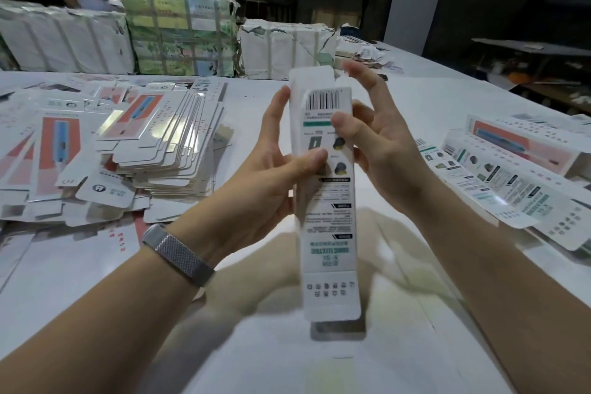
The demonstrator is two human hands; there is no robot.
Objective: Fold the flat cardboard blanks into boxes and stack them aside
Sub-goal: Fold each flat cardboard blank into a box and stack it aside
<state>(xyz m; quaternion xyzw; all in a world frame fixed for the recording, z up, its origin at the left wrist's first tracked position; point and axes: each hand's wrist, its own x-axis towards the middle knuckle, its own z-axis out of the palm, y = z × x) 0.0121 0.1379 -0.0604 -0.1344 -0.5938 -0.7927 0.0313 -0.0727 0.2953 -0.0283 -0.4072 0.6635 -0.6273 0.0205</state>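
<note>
Left hand [271, 166] and right hand [374, 141] both grip 1 long, narrow glossy white box [327, 201], held upright above the table [415, 313], top flap standing open. Flat blanks [153, 137] piled left; folded boxes [511, 176] lie right. Smooth white tabletop between them.

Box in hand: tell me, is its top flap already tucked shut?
No, the top flap of the box stands up open above the barcode, between both hands.

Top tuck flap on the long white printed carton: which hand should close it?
Probably right hand: its fingers stand beside the open top tuck flap. Left hand grips the long white printed carton mid-body, steadying it.
</note>
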